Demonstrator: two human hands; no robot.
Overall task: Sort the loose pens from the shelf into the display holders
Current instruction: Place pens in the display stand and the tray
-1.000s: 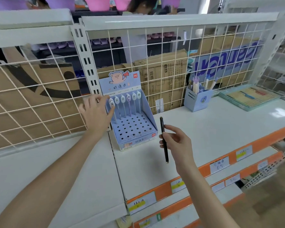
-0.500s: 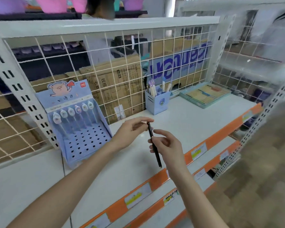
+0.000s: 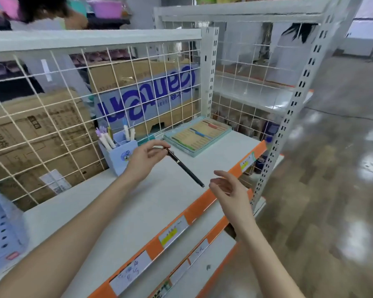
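Black slim pen with a thin gold band [image 3: 184,167]: one, pinched at its top end by the left hand [image 3: 145,157] between thumb and fingertips, held above the white metal shelf [image 3: 121,211], tip angled down toward the right. Right hand [image 3: 226,188] is just beside the pen's lower tip, not touching it, fingers loosely spread, holding nothing.

Holders in view: two.
- small light-blue cardboard pen cup [image 3: 119,157] at the back of the shelf against the cream wire grid panel [image 3: 73,100], just left of the left hand. Roughly five pale pens stand in it; blur makes the count unsure.
- light-blue perforated display stand [image 3: 0,235] at the far left edge, only partly in frame; its pens are out of view.

One flat teal tray of tan and coloured sticks [image 3: 197,134] lies at the back right of the shelf, near the pen's top end.

Orange shelf edge strip [image 3: 202,204] carries price labels, at least three on the upper strip. Behind the grid: two brown cardboard boxes, one with blue lettering [image 3: 146,97].
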